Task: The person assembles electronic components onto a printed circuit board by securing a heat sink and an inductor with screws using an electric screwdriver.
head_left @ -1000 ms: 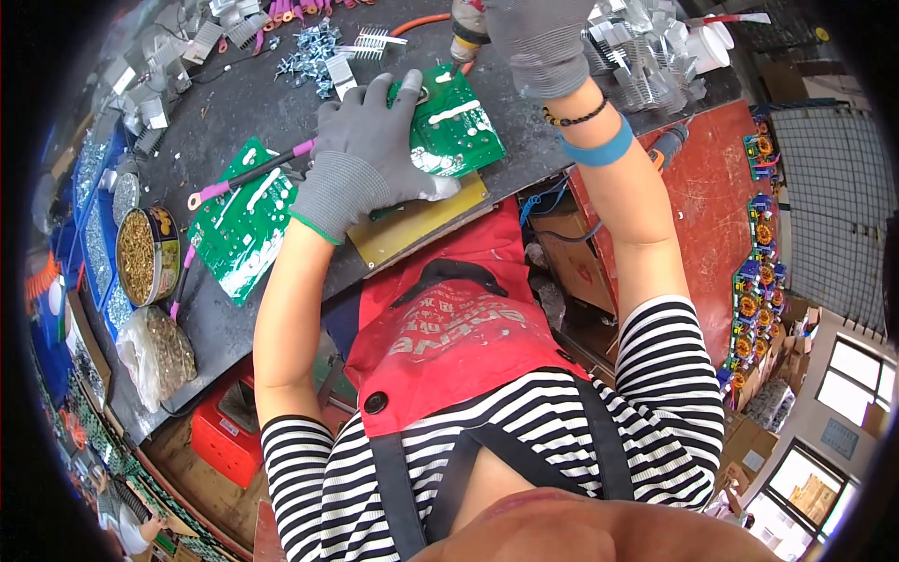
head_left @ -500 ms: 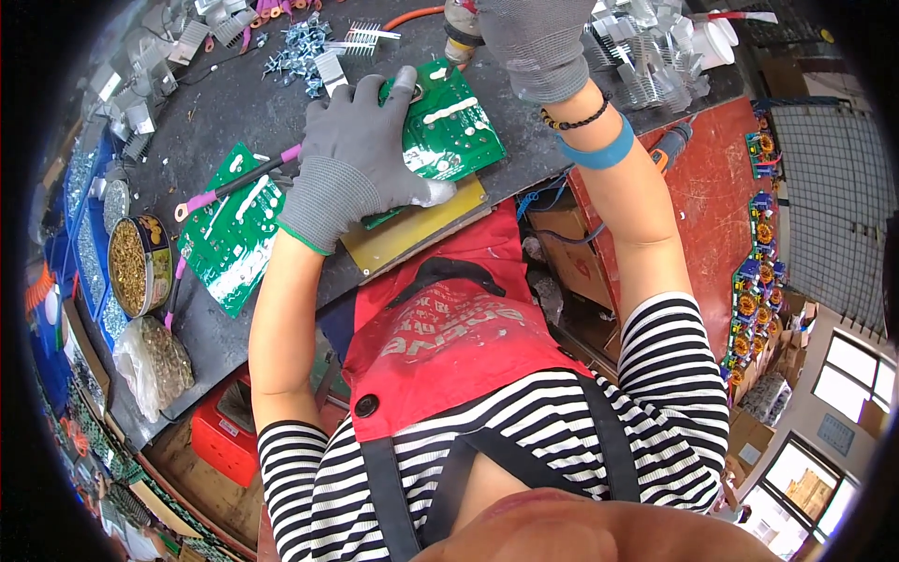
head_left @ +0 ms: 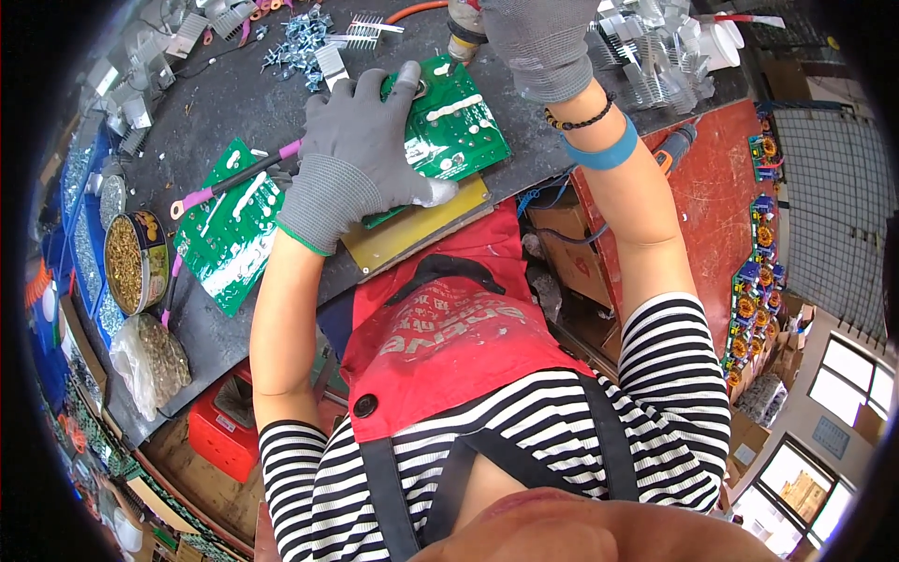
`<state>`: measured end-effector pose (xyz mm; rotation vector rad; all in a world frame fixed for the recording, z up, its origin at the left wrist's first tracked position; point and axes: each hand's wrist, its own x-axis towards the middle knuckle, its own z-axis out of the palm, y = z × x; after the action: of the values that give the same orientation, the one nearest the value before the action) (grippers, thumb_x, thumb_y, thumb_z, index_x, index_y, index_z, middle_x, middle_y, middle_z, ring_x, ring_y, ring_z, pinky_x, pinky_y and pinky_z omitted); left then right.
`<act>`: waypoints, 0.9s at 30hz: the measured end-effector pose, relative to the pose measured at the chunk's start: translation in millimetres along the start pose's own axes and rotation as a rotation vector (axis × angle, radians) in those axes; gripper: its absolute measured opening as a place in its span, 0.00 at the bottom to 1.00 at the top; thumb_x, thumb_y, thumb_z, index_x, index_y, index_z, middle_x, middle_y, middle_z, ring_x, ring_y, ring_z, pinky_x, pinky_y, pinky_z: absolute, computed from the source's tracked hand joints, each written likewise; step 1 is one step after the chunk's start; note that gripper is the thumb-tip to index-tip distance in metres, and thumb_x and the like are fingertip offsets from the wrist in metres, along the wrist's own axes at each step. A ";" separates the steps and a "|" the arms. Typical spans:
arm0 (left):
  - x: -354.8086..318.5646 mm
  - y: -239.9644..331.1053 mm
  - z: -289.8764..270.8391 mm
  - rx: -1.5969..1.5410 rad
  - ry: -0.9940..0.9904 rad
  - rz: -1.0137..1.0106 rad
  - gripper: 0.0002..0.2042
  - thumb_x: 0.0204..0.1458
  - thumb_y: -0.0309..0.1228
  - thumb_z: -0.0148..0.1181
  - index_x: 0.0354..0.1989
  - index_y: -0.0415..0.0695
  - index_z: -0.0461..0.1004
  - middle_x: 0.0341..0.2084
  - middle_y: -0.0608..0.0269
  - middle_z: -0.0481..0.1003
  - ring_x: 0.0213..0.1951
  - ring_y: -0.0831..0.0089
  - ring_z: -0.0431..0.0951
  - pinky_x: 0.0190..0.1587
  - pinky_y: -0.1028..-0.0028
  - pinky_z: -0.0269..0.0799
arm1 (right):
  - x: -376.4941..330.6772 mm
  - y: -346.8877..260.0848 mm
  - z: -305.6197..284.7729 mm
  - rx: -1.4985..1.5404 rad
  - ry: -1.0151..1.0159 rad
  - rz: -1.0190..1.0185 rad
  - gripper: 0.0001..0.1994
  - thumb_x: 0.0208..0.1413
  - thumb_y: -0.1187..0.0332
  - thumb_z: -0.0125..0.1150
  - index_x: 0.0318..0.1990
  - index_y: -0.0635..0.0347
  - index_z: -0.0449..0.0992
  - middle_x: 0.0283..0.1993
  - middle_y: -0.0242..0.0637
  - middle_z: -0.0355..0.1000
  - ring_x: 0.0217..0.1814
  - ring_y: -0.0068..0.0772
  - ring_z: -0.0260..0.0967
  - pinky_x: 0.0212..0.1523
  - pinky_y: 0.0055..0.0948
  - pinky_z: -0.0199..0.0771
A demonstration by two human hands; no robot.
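Observation:
My left hand, in a grey glove, lies with fingers spread over a green circuit board, its thumb by the near edge. The board rests partly on a yellow plate at the table edge. My gloved right hand is closed around a power screwdriver, whose dark tip points down at the board's far edge; the fingers are partly cut off by the picture's top. Left of my left hand lies a second green circuit board, crossed by a black cable with pink ends.
Loose screws and metal heat sinks lie along the far side. At the left stand a round tin of small brass-coloured parts, a plastic bag and a blue tray. An orange hose runs beside the screwdriver.
The screwdriver's tip appears slightly clearer above the board's far edge. The whole view has shifted a little; my left hand keeps its place on the board.

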<state>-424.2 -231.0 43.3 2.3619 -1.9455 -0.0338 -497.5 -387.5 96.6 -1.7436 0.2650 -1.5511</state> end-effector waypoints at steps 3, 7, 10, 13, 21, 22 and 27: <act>1.3 0.4 -0.8 -0.017 0.001 0.002 0.58 0.24 0.66 0.69 0.68 0.48 0.59 0.57 0.52 0.67 0.58 0.54 0.69 0.57 0.54 0.62 | -2.2 -6.3 -4.4 0.115 -0.075 0.178 0.07 0.46 0.77 0.63 0.35 0.63 0.75 0.31 0.30 0.75 0.30 0.21 0.73 0.32 0.22 0.72; 3.1 0.1 0.7 -0.025 0.019 0.011 0.58 0.23 0.66 0.69 0.68 0.48 0.59 0.57 0.52 0.67 0.58 0.54 0.69 0.56 0.54 0.62 | -7.4 3.9 -3.2 0.063 -0.018 0.062 0.07 0.46 0.77 0.63 0.34 0.62 0.75 0.29 0.29 0.74 0.28 0.20 0.72 0.31 0.22 0.72; 2.6 -0.1 -0.3 -0.029 0.020 0.008 0.58 0.23 0.66 0.69 0.68 0.48 0.59 0.56 0.51 0.67 0.57 0.54 0.69 0.56 0.54 0.62 | -9.9 2.7 -2.9 0.114 -0.076 0.227 0.06 0.47 0.77 0.64 0.34 0.61 0.75 0.30 0.29 0.75 0.28 0.20 0.72 0.29 0.22 0.71; 0.5 -1.8 -1.8 -0.023 -0.019 -0.019 0.59 0.23 0.67 0.69 0.68 0.48 0.59 0.57 0.50 0.67 0.59 0.53 0.68 0.58 0.54 0.61 | -8.1 1.4 2.4 0.145 -0.031 0.194 0.06 0.47 0.77 0.63 0.34 0.61 0.75 0.30 0.28 0.74 0.27 0.19 0.71 0.28 0.22 0.70; -89.3 -31.3 -45.5 -0.289 0.578 -0.086 0.37 0.42 0.50 0.71 0.59 0.43 0.69 0.54 0.50 0.72 0.54 0.56 0.72 0.55 0.60 0.67 | 7.0 -34.3 -21.6 -0.057 -0.300 0.543 0.14 0.51 0.73 0.62 0.46 0.63 0.72 0.34 0.35 0.74 0.27 0.26 0.72 0.22 0.25 0.71; -118.4 -49.2 -38.9 -0.347 0.682 -0.260 0.30 0.46 0.46 0.70 0.55 0.41 0.72 0.49 0.53 0.75 0.50 0.60 0.75 0.52 0.64 0.69 | 3.0 -39.4 -21.1 -0.023 -0.302 0.548 0.14 0.51 0.73 0.62 0.46 0.63 0.72 0.34 0.35 0.74 0.27 0.26 0.72 0.22 0.25 0.71; -236.7 -130.6 24.8 -0.953 0.783 -1.091 0.20 0.60 0.40 0.60 0.44 0.30 0.74 0.39 0.57 0.79 0.41 0.66 0.79 0.44 0.69 0.75 | -50.8 -79.1 8.2 -1.120 -1.141 0.348 0.22 0.54 0.48 0.63 0.43 0.59 0.76 0.38 0.42 0.75 0.39 0.44 0.75 0.34 0.36 0.75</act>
<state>-343.7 24.7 0.4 1.9225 -0.0894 -0.0662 -527.9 -299.3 110.5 -2.8744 0.8583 0.1329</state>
